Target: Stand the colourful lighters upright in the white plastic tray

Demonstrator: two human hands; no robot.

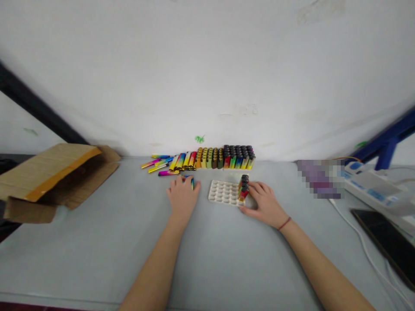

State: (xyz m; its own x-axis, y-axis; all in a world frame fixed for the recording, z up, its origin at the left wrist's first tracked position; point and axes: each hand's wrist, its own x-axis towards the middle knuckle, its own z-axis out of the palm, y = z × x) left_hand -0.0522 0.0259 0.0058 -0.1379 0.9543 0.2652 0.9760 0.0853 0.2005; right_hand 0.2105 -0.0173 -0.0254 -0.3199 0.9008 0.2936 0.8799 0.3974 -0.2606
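My left hand (183, 196) lies low over the table with its fingers curled around a blue-and-yellow lighter (192, 183), mostly hidden under them. To its right is a white tray (223, 193) with rows of round-ended slots, mostly bare. One short row of black-topped lighters (243, 188) stands upright at the tray's right end. My right hand (264, 203) grips that end, thumb at the near corner and fingers beside the lighters. Behind the left hand lies a pile of loose shiny multicoloured lighters (181, 161).
Against the wall stand upright black-topped lighters (238, 156) and gold-topped ones (210, 158) in rows. An open cardboard box (55, 177) lies at the left. A power strip (372, 190), a dark phone (385, 242) and a white cable (359, 233) occupy the right side.
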